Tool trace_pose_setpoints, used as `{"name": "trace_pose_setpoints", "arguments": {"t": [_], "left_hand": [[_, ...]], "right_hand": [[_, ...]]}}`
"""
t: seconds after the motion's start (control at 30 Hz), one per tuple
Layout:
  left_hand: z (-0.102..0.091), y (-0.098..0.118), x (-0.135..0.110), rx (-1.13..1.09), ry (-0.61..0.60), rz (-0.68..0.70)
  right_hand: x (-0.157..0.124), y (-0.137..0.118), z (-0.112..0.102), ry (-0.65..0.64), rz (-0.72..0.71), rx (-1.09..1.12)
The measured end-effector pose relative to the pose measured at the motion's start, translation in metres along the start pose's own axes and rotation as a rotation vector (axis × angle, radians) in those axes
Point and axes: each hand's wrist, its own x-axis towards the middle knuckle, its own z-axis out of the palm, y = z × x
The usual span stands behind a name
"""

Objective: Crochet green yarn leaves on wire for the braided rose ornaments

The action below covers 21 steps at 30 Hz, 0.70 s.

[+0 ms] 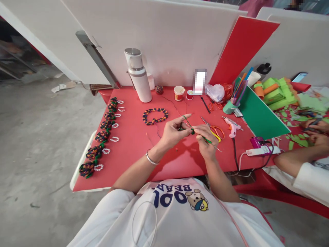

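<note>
Above the red table, my left hand pinches a small dark green piece of crochet, its index finger stretched out with green yarn running over it. My right hand grips a crochet hook with a green handle; its tip meets the work between the hands. Fingers partly hide the crochet piece. Beyond my left hand lies a ring of braided multicoloured yarn. A row of dark multicoloured yarn rosettes with white bead loops lines the table's left side.
Behind stand a white thermos, a paper cup and a thread spool. Scissors, a pink glue gun, a pen holder and a power strip lie right. A co-worker's arm reaches in there.
</note>
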Motion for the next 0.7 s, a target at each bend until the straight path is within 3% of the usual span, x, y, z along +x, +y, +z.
{"name": "trace_pose_setpoints", "arguments": {"t": [0.1, 0.23, 0.33, 0.4, 0.5, 0.6, 0.7], "left_hand": [[0.004, -0.003, -0.003, 0.004, 0.051, 0.040], [0.013, -0.008, -0.007, -0.028, 0.100, 0.054], [0.012, -0.009, -0.006, -0.106, 0.080, -0.015], [0.006, -0.008, -0.004, -0.180, 0.025, -0.096], [-0.008, -0.002, 0.000, -0.207, -0.125, -0.219], [-0.022, 0.007, 0.001, -0.076, -0.192, -0.199], [-0.029, 0.016, 0.000, 0.025, -0.217, -0.149]], "right_hand": [[-0.001, -0.002, -0.003, 0.004, -0.068, -0.122], [-0.009, -0.006, 0.008, 0.129, -0.116, -0.241], [-0.015, -0.005, 0.019, 0.200, -0.081, -0.192], [-0.016, 0.000, 0.023, 0.232, -0.012, -0.040], [-0.010, 0.010, 0.018, 0.150, 0.185, 0.290], [0.003, 0.019, 0.004, -0.039, 0.377, 0.479], [0.014, 0.022, -0.011, -0.145, 0.464, 0.531]]}}
